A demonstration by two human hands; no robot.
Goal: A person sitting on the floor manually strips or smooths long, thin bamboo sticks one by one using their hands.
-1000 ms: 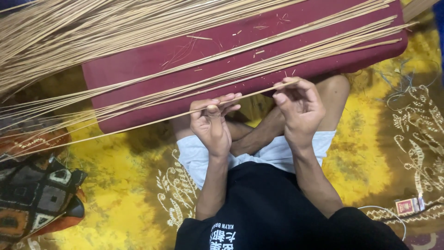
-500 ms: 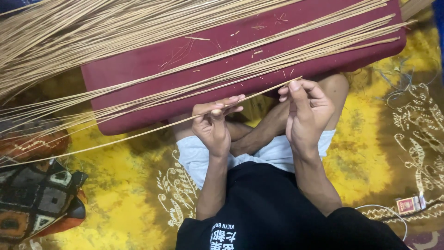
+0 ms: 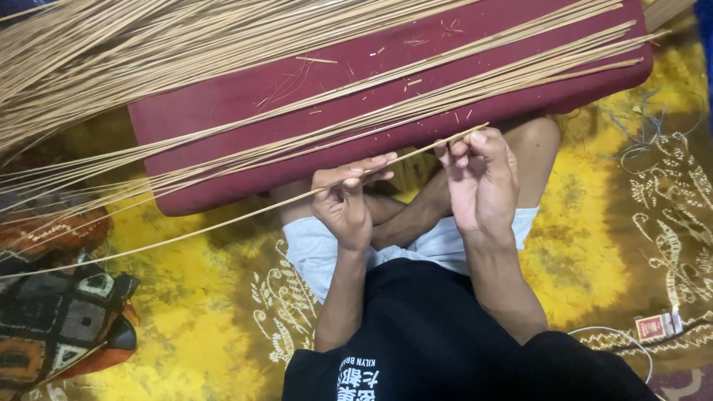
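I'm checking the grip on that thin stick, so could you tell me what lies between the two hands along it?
In the head view, only a bare stretch of the thin stick spans from the left hand to the right hand; the crossed legs lie below.

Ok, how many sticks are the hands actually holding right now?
1. A single thin stick runs between the left hand and right hand; the rest lie loose on the maroon cushion.
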